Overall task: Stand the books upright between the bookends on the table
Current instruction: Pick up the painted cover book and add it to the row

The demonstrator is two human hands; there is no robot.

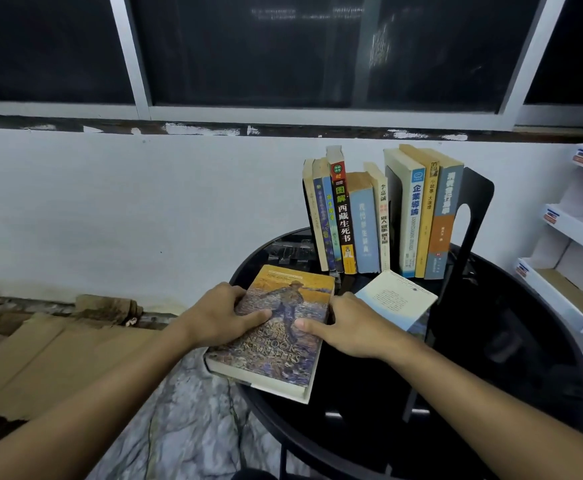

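Observation:
A thick book with a painted cover (276,344) lies flat at the left rim of the round black table (490,358), overhanging the edge. My left hand (220,317) grips its left side, thumb on the cover. My right hand (348,327) grips its right side, thumb on the cover too. Several books (347,216) stand upright at the back, then a black bookend (394,209), then three more upright books (425,216) against a tall black bookend (473,216). A pale book (397,296) lies flat in front of them.
White shelves (574,230) with small boxes stand to the right of the table. Flattened cardboard (40,344) lies on the floor at the left. A white wall and dark windows are behind the table.

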